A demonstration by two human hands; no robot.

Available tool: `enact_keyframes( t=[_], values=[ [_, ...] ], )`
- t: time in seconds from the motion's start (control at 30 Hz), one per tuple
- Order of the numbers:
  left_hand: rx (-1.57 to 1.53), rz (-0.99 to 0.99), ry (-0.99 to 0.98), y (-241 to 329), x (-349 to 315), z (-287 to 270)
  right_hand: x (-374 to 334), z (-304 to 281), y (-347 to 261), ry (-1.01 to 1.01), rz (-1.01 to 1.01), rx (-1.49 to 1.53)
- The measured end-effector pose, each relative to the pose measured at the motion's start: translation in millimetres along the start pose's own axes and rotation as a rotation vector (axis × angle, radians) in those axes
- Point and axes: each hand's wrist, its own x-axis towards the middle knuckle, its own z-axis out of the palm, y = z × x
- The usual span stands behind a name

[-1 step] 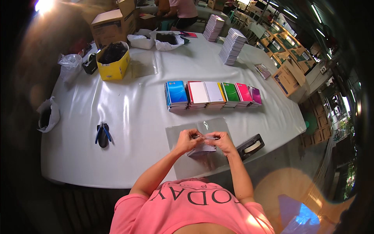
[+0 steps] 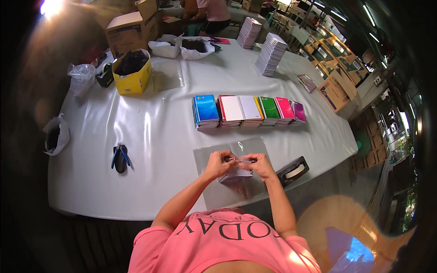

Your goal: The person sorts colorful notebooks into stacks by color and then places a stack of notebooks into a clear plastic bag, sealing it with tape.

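My left hand (image 2: 220,164) and my right hand (image 2: 259,167) meet over a clear plastic sheet (image 2: 209,193) at the table's near edge. Both are closed, the fingertips pinching thin clear plastic film (image 2: 245,160) almost together. Below the fingers sits a small whitish block (image 2: 237,174), seemingly a stack of notebooks, partly hidden by the hands. Just right of my right hand stands a black tape dispenser (image 2: 292,171) with a pale roll. Beyond the sheet, a row of spiral notebooks (image 2: 206,109) lies in several colours, one open at white pages (image 2: 248,107).
Blue-handled pliers (image 2: 120,157) lie to the left. Farther back are a yellow box (image 2: 133,77) holding black material, white bags (image 2: 195,48), a cardboard box (image 2: 125,34) and two tall notebook stacks (image 2: 271,53). An open carton (image 2: 336,91) stands by the right edge; a person (image 2: 214,16) is behind the table.
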Motion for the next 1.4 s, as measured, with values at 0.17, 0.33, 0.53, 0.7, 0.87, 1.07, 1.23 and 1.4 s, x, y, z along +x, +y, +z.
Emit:
enact_keyframes(
  t=[0.17, 0.33, 0.53, 0.7, 0.87, 1.07, 1.23, 1.4],
  values=[
    [0.371, 0.323, 0.134, -2.8, 2.2, 3.2, 8.1, -7.3, 10.2, -0.007, -0.162, -0.158],
    [0.5, 0.281, 0.177, 19.4, -5.1, 3.7, 0.3, 9.4, 2.5, 0.05, -0.216, -0.218],
    [0.667, 0.381, 0.254, 22.4, -18.4, 20.5, -10.8, 15.8, 1.7, 0.269, -0.439, -0.447],
    [0.623, 0.326, 0.093, 29.8, -24.8, 10.7, -21.2, 22.2, -7.0, 0.398, -0.623, -0.799],
    [0.863, 0.337, -0.082, 33.0, -43.1, -1.8, -28.4, 36.3, -16.6, 0.494, -0.688, -0.993],
    [0.935, 0.547, -0.038, -5.3, -55.2, 0.8, -71.6, 33.7, -23.9, 0.289, -0.527, -1.139],
    [0.964, 0.712, 0.008, -9.0, -58.6, 3.7, -102.5, -35.3, 51.7, 1.16, -0.229, -0.606],
    [0.902, 0.859, 0.002, -22.8, -49.7, -0.9, -100.0, -21.2, 92.2, 1.232, 0.235, 0.105]
  ],
)
